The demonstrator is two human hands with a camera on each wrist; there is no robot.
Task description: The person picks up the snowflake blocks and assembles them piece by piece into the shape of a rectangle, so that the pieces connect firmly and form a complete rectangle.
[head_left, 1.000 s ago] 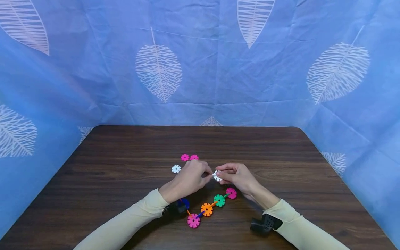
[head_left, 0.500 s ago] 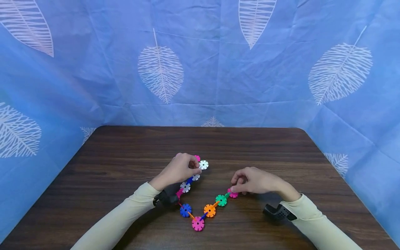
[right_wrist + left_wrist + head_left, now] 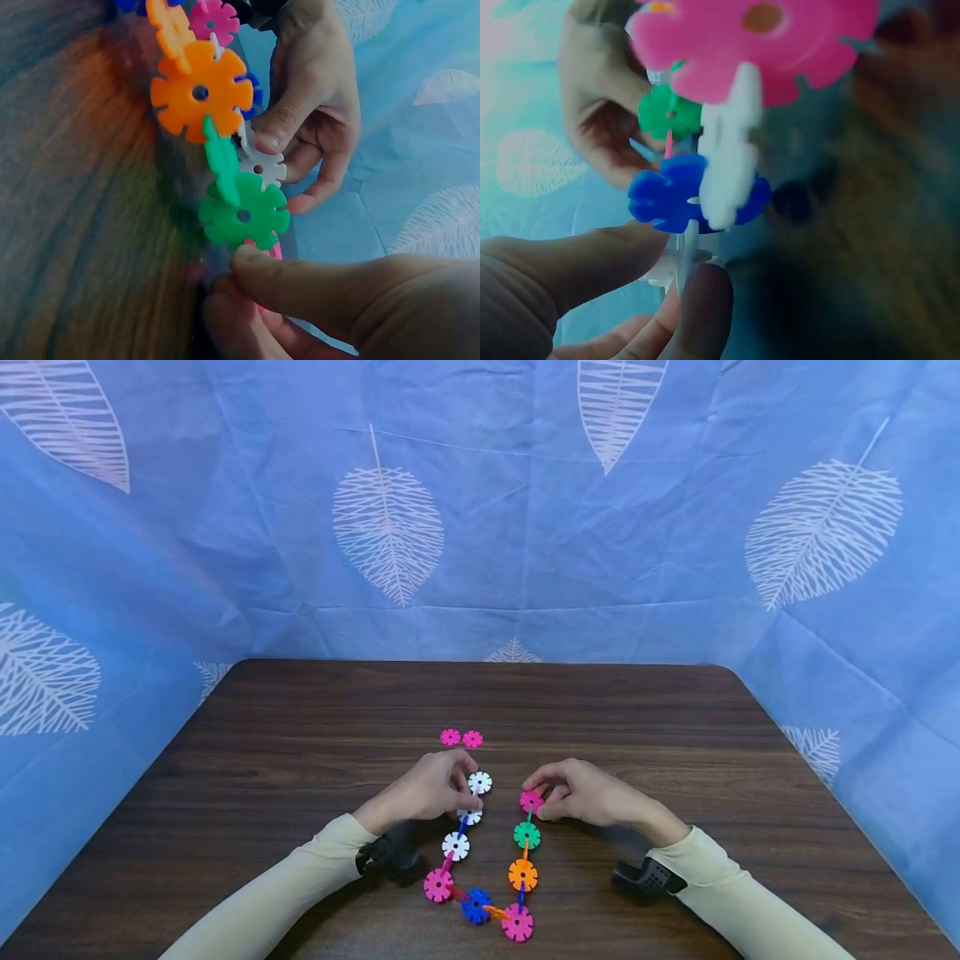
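A chain of interlocked notched plastic discs hangs in a U shape between both hands. My left hand [image 3: 427, 787] pinches its left end near a white disc [image 3: 480, 782]. At the other end, my right hand [image 3: 596, 793] pinches a pink disc [image 3: 532, 801] between thumb and fingers. Below it follow a green disc [image 3: 527, 836] and an orange disc [image 3: 523, 875]; a blue disc [image 3: 476, 906] sits at the bottom bend. The left wrist view shows a pink disc [image 3: 810, 37] close up; in the right wrist view, fingers partly cover the chain beyond the green disc [image 3: 255, 214].
Two loose pink discs, a left one [image 3: 450, 737] and a right one [image 3: 472, 739], lie behind the left hand on the dark wooden table [image 3: 337, 702]. A blue leaf-patterned cloth [image 3: 480, 527] hangs behind the table.
My right hand has let go of a white disc and taken hold of the pink end disc. The left hand has moved a little left and nearer. The chain's right side has swung inward.
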